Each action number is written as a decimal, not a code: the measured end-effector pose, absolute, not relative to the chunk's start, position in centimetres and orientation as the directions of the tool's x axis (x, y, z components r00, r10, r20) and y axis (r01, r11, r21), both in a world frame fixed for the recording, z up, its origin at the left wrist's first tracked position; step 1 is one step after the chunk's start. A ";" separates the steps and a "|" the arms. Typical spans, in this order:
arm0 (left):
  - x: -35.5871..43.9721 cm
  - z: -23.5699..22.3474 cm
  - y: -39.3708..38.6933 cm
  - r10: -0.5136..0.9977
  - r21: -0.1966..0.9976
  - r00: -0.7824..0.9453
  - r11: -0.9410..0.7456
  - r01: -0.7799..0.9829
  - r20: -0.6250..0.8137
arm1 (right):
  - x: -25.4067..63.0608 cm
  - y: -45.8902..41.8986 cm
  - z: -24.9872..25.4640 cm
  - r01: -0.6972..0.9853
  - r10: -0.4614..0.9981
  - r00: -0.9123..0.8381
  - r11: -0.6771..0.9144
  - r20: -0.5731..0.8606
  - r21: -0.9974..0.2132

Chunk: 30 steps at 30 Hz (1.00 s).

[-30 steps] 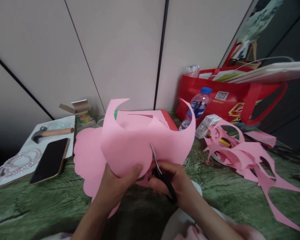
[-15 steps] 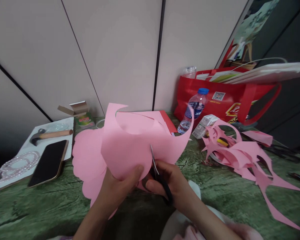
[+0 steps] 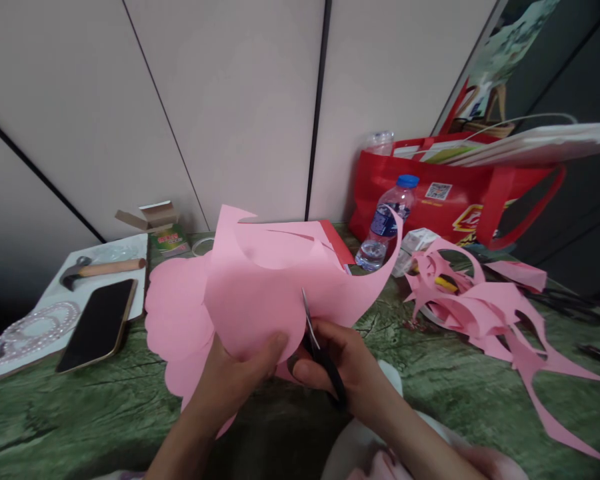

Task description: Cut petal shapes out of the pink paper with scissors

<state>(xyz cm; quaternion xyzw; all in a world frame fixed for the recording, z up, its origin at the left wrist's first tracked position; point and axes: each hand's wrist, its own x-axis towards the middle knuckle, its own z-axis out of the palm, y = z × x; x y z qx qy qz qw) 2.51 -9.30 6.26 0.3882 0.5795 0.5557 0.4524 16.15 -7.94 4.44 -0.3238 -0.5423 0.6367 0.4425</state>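
Observation:
A sheet of pink paper (image 3: 260, 300) with a curved bite out of its top edge is pinched in my left hand (image 3: 245, 373), thumb on the near face. My right hand (image 3: 340, 367) is closed round black-handled scissors (image 3: 325, 370). Their blades lie in the sheet just right of my left thumb, along a rounded cut edge. Behind and left of the sheet, scallop-edged pink paper pieces (image 3: 177, 313) lie spread on the table. The fingers of my left hand behind the sheet are hidden.
Pink paper scraps (image 3: 485, 310) heap on the right of the green table (image 3: 105, 413). A water bottle (image 3: 385, 223) stands before a red bag (image 3: 430, 187). At left lie a phone (image 3: 97, 327), a hammer (image 3: 105, 269) and a bead string (image 3: 35, 327).
The pink sheet has shifted and turned slightly, its right-hand tip swinging a little to the right. Both hands keep nearly the same place, and the scissors stay in the cut.

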 end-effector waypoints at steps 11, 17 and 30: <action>2.3 6.4 -9.2 0.956 0.994 -0.281 0.067 -0.092 -0.090 | 16.3 -7.9 4.2 -0.211 0.903 -0.424 -0.025 0.069 -0.977; 2.3 6.5 -9.1 0.969 0.993 -0.241 0.032 -0.110 -0.058 | 16.3 -7.9 3.9 -0.231 0.898 -0.429 -0.006 0.096 -0.973; 1.5 6.1 -8.9 0.984 0.991 -0.162 0.054 -0.125 -0.075 | 16.3 -7.9 4.0 -0.236 0.908 -0.416 -0.053 0.051 -0.970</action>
